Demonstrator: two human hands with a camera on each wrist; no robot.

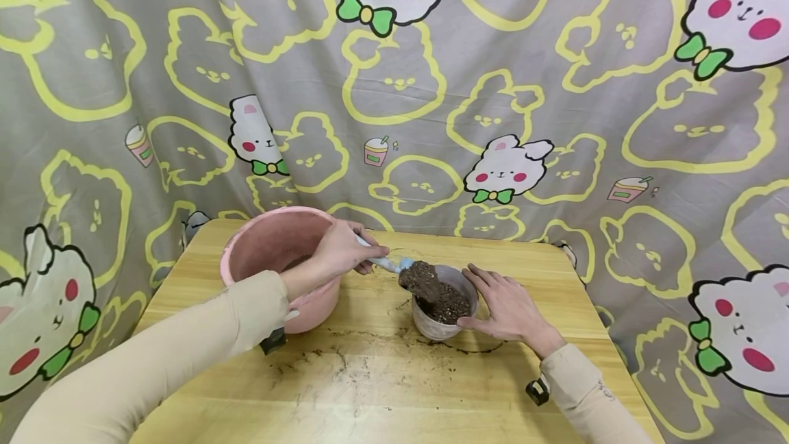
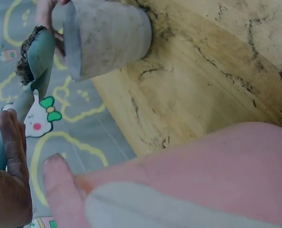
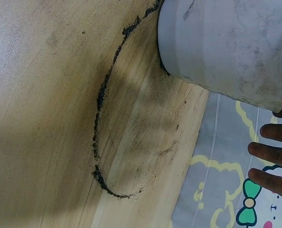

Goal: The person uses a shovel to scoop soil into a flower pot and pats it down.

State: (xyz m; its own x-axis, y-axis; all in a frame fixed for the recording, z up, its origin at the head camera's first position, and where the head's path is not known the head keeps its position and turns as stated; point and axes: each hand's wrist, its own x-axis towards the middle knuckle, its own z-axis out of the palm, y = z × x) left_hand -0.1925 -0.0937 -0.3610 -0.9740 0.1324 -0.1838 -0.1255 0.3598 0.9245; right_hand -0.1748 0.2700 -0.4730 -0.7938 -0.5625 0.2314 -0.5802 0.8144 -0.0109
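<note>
My left hand (image 1: 337, 250) grips the handle of a light blue hand trowel (image 2: 42, 59). Dark soil (image 1: 422, 282) is heaped on its blade, which tips over the rim of a grey plastic pot (image 1: 434, 329). More soil fills much of the pot, which stands upright on the table. On the pot's right side rests my right hand (image 1: 508, 307), its thumb near the front rim and its straight, spread fingers towards the back. In the right wrist view, several fingers (image 3: 271, 156) show beside the pot's upper edge. Beneath my left forearm is a large pink tub (image 1: 311, 314).
Soil crumbs and a thin curved line of dirt (image 3: 99, 102) mark the wooden table (image 1: 493, 396). Behind the table's far edge hangs a grey patterned curtain (image 1: 425, 136). The tub takes up the table's back left.
</note>
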